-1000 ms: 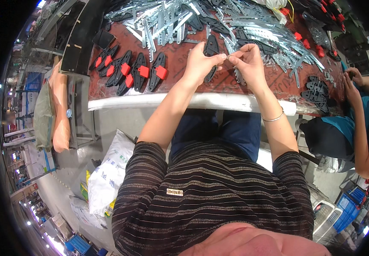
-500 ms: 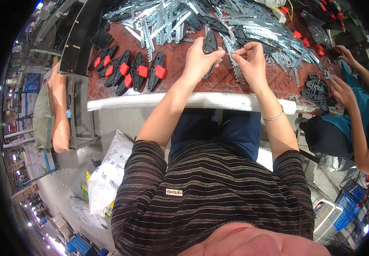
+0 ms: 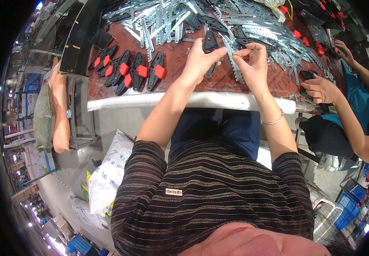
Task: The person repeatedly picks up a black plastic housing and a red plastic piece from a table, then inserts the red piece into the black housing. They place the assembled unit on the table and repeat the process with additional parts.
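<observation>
Over the red-brown table, my left hand [image 3: 200,61] is closed around a black elongated plastic part [image 3: 210,40], held upright with its ends tapering above and below the fingers. Just to its right, my right hand [image 3: 254,63] has thumb and fingertips pinched together; whatever sits between them is too small to make out. The two hands are apart. Beyond them lies a heap of silvery notched metal strips [image 3: 167,21], with more black parts [image 3: 257,42] among the strips. Left of my hands stands a row of similar black parts with red blocks [image 3: 156,71].
A white padded edge [image 3: 188,100] runs along the table's front. At the right, a co-worker's hand [image 3: 321,88] touches black parts on the table. Loose red pieces [image 3: 306,42] lie at the back right. A white sack [image 3: 110,170] stands on the floor at the left.
My right hand has shifted slightly and stays pinched; my left hand still grips the black plastic part. The co-worker's nearer hand has moved left onto the black parts.
</observation>
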The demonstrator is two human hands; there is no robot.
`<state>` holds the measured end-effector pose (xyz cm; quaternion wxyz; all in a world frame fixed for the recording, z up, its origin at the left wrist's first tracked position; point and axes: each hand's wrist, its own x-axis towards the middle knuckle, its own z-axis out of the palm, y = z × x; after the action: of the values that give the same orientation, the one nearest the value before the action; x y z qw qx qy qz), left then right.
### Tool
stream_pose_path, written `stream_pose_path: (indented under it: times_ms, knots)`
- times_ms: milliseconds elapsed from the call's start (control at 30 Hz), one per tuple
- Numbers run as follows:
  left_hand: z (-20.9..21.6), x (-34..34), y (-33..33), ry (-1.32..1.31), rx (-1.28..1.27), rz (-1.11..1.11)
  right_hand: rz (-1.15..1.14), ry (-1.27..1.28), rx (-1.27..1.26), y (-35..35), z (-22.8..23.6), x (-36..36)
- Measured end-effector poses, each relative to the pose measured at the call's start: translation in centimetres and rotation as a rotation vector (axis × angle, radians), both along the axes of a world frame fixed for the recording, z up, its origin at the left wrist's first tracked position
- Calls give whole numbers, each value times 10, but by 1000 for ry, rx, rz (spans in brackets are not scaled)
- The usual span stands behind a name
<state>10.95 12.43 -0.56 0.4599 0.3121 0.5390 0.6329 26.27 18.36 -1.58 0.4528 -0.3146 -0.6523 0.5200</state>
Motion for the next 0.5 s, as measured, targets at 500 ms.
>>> stream_pose_path:
  times_ms: [500]
  knots:
    - [27,18,-31,-538,173,-167,30,130,81,-34,27,-6]
